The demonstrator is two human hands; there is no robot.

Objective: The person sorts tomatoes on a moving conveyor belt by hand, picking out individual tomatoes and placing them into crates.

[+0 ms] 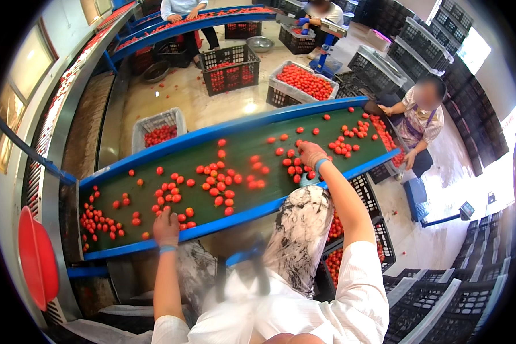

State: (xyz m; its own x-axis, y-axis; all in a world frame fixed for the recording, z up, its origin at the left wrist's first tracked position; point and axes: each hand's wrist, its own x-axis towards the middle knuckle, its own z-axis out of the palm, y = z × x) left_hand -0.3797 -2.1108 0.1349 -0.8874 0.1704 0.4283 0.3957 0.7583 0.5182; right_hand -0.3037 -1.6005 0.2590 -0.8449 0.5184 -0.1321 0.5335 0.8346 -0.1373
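Observation:
Many small red cherry tomatoes point(220, 185) lie scattered in clusters over a green conveyor belt point(245, 148) with blue side rails point(223, 125). My left hand point(166, 228), in a thin glove with a blue band at the wrist, reaches over the near rail. Its fingertips are beside tomatoes at the belt's near edge. Farther right, my right hand point(312, 155), gloved likewise, is low over the belt, with its fingers at a cluster of tomatoes point(291, 162). Whether either hand grips a tomato is hidden by the fingers.
A person point(421, 112) sits at the belt's right end by a tomato-filled crate point(387, 135). Black crates of tomatoes point(334, 262) stand beside my right leg. A red plastic basin point(36, 258) is at left. Beyond the belt stand a lined crate point(159, 129) and two more people working.

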